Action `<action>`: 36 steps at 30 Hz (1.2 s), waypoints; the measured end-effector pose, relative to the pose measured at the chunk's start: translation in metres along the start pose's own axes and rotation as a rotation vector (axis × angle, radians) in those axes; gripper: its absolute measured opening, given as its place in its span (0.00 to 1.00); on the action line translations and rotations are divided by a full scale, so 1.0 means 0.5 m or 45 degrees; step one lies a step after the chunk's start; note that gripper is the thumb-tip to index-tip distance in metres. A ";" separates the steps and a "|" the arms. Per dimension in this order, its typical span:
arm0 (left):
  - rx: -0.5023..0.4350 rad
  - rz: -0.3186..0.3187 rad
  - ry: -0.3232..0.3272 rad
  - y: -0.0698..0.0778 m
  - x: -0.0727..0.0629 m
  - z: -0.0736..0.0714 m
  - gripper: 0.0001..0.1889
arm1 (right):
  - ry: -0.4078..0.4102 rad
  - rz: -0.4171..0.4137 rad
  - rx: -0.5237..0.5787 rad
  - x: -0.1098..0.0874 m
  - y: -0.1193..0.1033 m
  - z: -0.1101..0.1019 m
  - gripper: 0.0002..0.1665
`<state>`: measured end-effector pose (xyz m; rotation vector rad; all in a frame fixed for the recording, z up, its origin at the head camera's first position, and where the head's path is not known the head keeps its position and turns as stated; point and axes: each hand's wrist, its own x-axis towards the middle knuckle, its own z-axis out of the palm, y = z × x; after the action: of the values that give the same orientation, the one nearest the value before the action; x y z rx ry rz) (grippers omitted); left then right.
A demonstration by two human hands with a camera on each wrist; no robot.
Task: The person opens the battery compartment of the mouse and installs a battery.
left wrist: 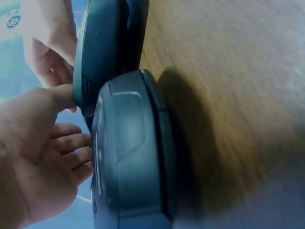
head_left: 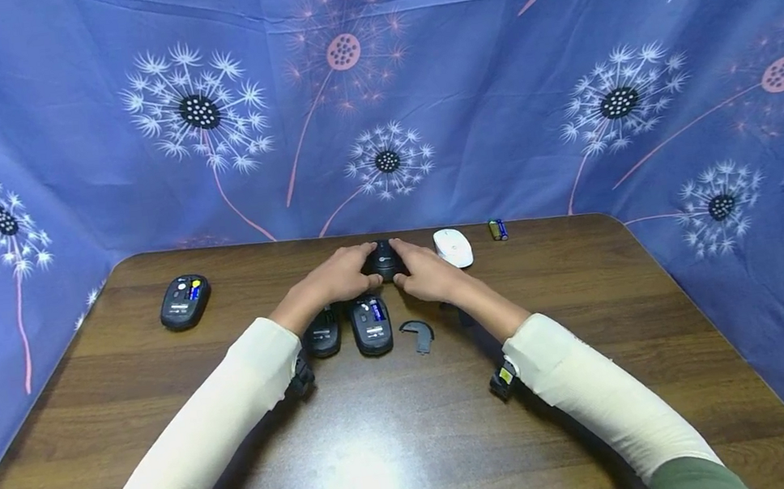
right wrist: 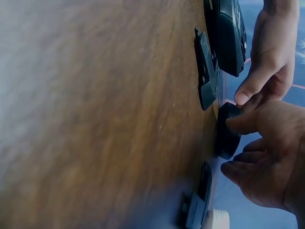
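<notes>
A black computer mouse (head_left: 385, 260) sits right side up near the table's back edge, between both hands. My left hand (head_left: 344, 273) holds its left side, thumb at the near end and fingers toward the far end. On the opposite side my right hand (head_left: 428, 270) grips it in the same way. In the right wrist view the right thumb touches the near end of the mouse (right wrist: 228, 131). Just nearer lie two upturned black mice, one (head_left: 372, 326) with a blue battery in its open compartment, the other (head_left: 322, 334) partly covered by the left wrist.
A loose dark grey battery cover (head_left: 420, 336) lies right of the upturned mice. Beside the right hand is a white mouse (head_left: 454, 247), with batteries (head_left: 498, 230) farther right. Another upturned black mouse (head_left: 184, 302) lies far left. A dark piece (head_left: 465, 317) shows partly under the right wrist.
</notes>
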<state>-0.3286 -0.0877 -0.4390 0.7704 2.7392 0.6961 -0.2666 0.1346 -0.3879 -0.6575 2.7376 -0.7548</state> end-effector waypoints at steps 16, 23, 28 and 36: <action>0.055 -0.097 0.010 0.050 -0.018 -0.029 0.39 | 0.042 0.012 -0.098 0.015 0.003 0.009 0.44; 0.010 -0.064 -0.018 0.040 -0.026 -0.038 0.38 | 0.088 -0.052 -0.090 0.057 0.084 0.038 0.41; -0.053 -0.074 -0.015 0.026 -0.019 -0.032 0.36 | 0.140 -0.090 -0.025 0.012 0.034 0.008 0.36; -0.140 -0.010 0.050 0.134 -0.101 -0.083 0.26 | 0.252 -0.087 0.015 -0.017 0.014 -0.016 0.28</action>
<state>-0.2704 -0.0806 -0.3662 0.7284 2.7102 0.8610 -0.2643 0.1473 -0.3839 -0.7125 2.8984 -0.8955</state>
